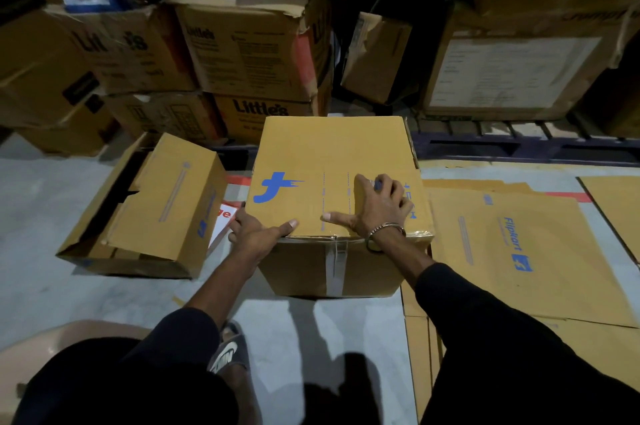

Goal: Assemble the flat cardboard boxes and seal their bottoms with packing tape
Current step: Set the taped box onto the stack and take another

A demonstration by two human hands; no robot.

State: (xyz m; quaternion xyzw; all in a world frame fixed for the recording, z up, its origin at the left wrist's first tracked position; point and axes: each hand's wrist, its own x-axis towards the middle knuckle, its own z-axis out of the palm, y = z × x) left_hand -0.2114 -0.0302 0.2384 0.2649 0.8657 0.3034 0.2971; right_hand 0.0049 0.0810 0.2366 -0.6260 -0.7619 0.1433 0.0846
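From the head camera, a wall of big worn cartons (249, 54) marked "Little's" stands at the back, close behind the work spot. On the grey floor (45, 216), a smaller box (166, 203) lies tipped on its side to the left, with its flaps hanging open. Flat cardboard sheets (512, 251) with blue print lie on the floor to the right. A foot in a sandal (228, 352) shows near the bottom.

The made-up box (332, 182) stands on the floor in the middle, between the small box and the flat sheets. The left hand (256, 234) grips the near left corner of it, thumb on top and fingers curled down the side. The right hand (377, 203) lies on top near the right side, fingers spread but bent, pressing down; it holds nothing. A bangle (384, 234) sits on that wrist.

The box's top face is closed and shows a blue logo. A strip of clear tape (336, 265) runs down the middle of the near side.
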